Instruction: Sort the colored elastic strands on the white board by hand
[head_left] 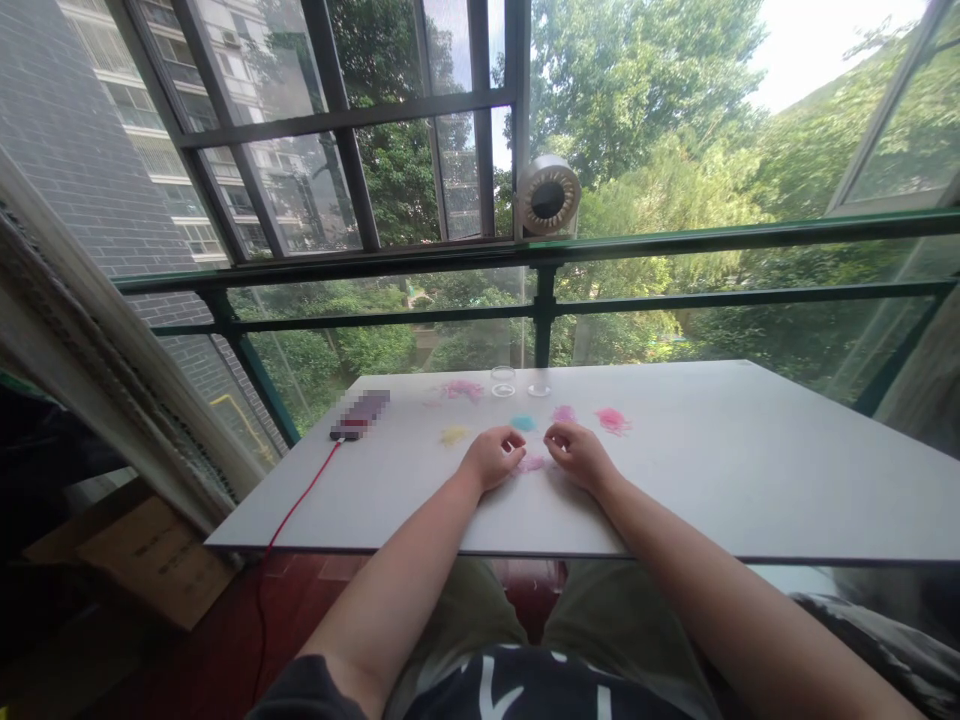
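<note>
Over the middle of the white table (697, 470), my left hand (496, 456) and my right hand (577, 452) face each other with a small gap between them. The fingers of both are curled into a pinch; whatever they hold is too small to make out. Between and just below them lies a pale pink-purple pile (531, 464) of tiny pieces. Beyond the hands are a teal pile (523, 424) and a purple pile (563, 412). A yellow pile (453, 435) sits left of my left hand, and a bright pink pile (613, 421) lies right of my right hand.
Toward the back edge stand a clear round container (502, 384) and a flat clear piece (538, 391), near a scattered pink pile (461, 390). At left, a blurred-out dark device (361, 415) trails a red cable (304, 495) over the edge. A green railing (390, 322) runs behind the table.
</note>
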